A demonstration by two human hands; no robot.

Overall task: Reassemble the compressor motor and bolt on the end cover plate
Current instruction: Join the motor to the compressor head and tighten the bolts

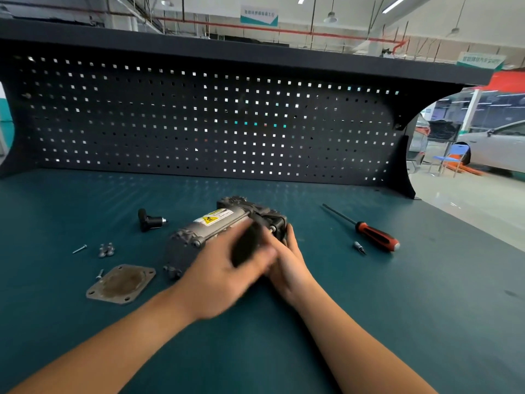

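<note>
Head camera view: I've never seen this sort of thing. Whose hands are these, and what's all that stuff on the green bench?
There's no machine here: a person wears a camera on the head, looking down at their own hands. The left hand is blurred over a dark object; whether it holds it is unclear. The right hand rests against the end of the motor. On the bench lie a cover plate, loose screws, a black elbow piece, a screwdriver and a small bit.

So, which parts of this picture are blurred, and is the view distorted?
Head view: motion smears the left hand and the dark thing at its fingers; the right hand, the compressor motor and the screwdriver are sharp; the wide lens bows the pegboard.
</note>
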